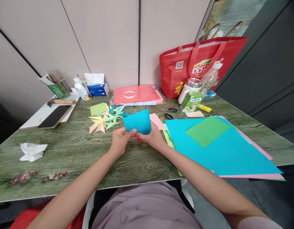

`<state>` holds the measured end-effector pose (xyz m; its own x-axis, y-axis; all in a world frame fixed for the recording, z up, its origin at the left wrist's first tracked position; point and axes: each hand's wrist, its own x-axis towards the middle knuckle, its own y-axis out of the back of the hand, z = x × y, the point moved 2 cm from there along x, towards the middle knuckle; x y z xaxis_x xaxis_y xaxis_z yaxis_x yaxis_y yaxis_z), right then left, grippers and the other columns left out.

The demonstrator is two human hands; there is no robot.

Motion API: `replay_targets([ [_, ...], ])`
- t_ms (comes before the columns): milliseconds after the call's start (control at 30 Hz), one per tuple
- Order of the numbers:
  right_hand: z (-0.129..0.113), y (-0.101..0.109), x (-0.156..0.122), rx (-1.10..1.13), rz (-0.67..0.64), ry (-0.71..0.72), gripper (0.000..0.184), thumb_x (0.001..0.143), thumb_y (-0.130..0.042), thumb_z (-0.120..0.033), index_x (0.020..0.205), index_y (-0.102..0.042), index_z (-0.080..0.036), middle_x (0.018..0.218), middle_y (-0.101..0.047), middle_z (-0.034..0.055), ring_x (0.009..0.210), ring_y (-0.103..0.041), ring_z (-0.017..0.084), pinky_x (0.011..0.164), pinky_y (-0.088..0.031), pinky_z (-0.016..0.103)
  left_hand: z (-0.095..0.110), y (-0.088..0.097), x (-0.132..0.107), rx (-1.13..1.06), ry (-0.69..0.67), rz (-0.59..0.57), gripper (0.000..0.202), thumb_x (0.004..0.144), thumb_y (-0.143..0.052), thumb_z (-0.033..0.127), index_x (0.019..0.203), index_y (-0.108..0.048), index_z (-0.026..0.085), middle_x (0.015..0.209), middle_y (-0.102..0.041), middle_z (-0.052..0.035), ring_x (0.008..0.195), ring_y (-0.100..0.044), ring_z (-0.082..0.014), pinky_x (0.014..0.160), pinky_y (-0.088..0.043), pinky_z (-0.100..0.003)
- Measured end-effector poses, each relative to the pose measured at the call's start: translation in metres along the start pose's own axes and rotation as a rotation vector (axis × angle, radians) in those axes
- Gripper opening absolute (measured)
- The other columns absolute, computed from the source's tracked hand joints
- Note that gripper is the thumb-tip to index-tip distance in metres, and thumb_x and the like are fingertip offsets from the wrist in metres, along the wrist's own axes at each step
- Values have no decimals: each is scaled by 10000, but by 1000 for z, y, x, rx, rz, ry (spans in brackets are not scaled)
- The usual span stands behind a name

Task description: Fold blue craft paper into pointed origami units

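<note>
Between my two hands is a small sheet of blue paper (137,122), bent into a curve and raised above the table. My left hand (120,139) pinches its lower left edge, thumb and fingers closed. Around its right side my right hand (154,136) is closed, with the thumb at the lower edge. Just behind the blue sheet lie several folded paper stars (105,120) in yellow, peach, green and blue. A pink paper (156,121) shows partly behind my right hand. Something small and red below the sheet is mostly hidden by my fingers.
Large blue sheets (223,149) with a green sheet (207,130) on top cover the right side. Scissors (169,113), a glue tube (204,108), a green carton (191,101) and a red bag (170,74) stand or lie behind. Leftward are a phone (54,116), hammer (62,101) and crumpled tissue (32,151).
</note>
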<state>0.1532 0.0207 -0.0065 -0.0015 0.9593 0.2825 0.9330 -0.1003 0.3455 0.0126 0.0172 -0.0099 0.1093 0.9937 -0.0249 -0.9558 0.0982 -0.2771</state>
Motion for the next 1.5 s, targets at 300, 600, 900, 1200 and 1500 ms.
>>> replay_targets([
  [300,0,-1,-1,-3,-6,9,397,584,-617,-280,942,-507,-149,882,-611,66,740,-551,196,661,-449,327,1,-1,-1,-5,13,4,271,558,-781,286,733,-677,107,650,-703,-46,593,-656,-178,688,-556,-350],
  [600,2,2,1,96,-68,65,408,594,-605,-233,977,-495,-144,918,-606,66,756,-561,185,669,-468,314,7,1,1,-23,14,38,269,536,-793,276,700,-662,108,592,-683,-21,550,-647,-165,636,-565,-323],
  [900,6,2,-1,151,-102,34,419,629,-592,-214,1033,-493,-162,942,-587,62,800,-584,193,636,-517,306,9,4,3,-19,4,64,265,544,-789,274,706,-663,107,602,-687,-26,536,-642,-152,594,-561,-283],
  [1200,1,4,0,213,-188,19,515,610,-655,-255,1084,-482,-157,971,-611,71,767,-596,184,642,-515,316,11,5,4,37,-72,75,251,557,-779,294,690,-666,113,592,-677,-11,562,-631,-154,662,-553,-329],
  [1500,4,14,6,65,-15,-18,389,576,-707,-312,909,-609,-138,858,-671,56,749,-589,205,666,-469,320,11,4,4,224,-91,-51,342,571,-762,322,847,-679,138,824,-722,-54,729,-670,-227,728,-539,-367],
])
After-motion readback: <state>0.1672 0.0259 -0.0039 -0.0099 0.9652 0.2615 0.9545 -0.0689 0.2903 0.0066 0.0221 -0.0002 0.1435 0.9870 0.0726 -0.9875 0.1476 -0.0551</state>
